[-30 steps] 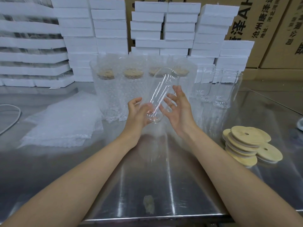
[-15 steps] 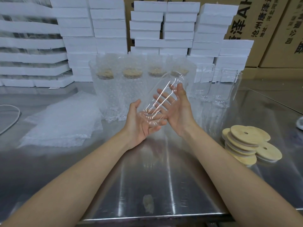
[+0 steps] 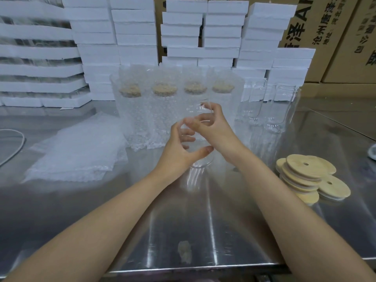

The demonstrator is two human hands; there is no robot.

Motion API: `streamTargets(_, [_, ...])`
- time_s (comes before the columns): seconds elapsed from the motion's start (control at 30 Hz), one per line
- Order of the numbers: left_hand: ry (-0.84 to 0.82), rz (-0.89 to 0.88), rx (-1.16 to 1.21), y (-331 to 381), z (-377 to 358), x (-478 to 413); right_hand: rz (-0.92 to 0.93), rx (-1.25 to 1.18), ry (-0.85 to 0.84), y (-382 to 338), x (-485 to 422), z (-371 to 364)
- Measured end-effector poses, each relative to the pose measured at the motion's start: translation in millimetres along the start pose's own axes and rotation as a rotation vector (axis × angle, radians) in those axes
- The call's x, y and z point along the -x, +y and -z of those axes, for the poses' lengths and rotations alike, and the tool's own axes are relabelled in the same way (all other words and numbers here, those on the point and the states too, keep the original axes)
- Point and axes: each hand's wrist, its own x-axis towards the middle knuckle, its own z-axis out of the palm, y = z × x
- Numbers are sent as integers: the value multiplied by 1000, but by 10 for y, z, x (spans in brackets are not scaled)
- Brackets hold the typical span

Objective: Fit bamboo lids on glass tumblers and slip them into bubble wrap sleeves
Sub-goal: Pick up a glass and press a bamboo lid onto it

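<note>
At frame centre, the left hand (image 3: pixel 176 152) gripped the upright glass tumbler (image 3: pixel 200 159) low while the right hand (image 3: pixel 216 130) curled round its top.

- The left hand (image 3: pixel 179 147) and right hand (image 3: pixel 213 127) are bare, with slim fingers.
- The left forearm (image 3: pixel 105 216) and right forearm (image 3: pixel 284 202) are uncovered as far as the lower edge of the view.
- The left thumb's nail looks short and plain; the other nails are too blurred to judge.
</note>
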Motion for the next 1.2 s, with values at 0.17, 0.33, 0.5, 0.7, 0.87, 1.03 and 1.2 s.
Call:
streamTargets(0.17, [0, 19, 8, -35, -11, -10, -35, 679, -17, -259, 147, 462])
streamTargets(0.33, [34, 8, -14, -35, 13, -15, -496, 1047, -38, -324, 292, 1076])
streamTargets(0.5, [28, 12, -34, -45, 15, -27, -697, 1104, -144, -252, 460, 1496])
streamTargets(0.7, [36, 20, -49, -47, 11, -31, -669, 1064, -52, -175, 392, 1454])
streamTargets(0.87, [46, 30, -57, -48, 15, -39, -418, 867, 202, -210, 243, 1107])
streamTargets(1.03, [88, 40, -44, -54, 49, -46, -377, 853, 78, -2, 81, 596])
streamTargets(1.2, [142, 60, -94, -62, 64, -56, -271, 911, 99, 320, -6, 319])
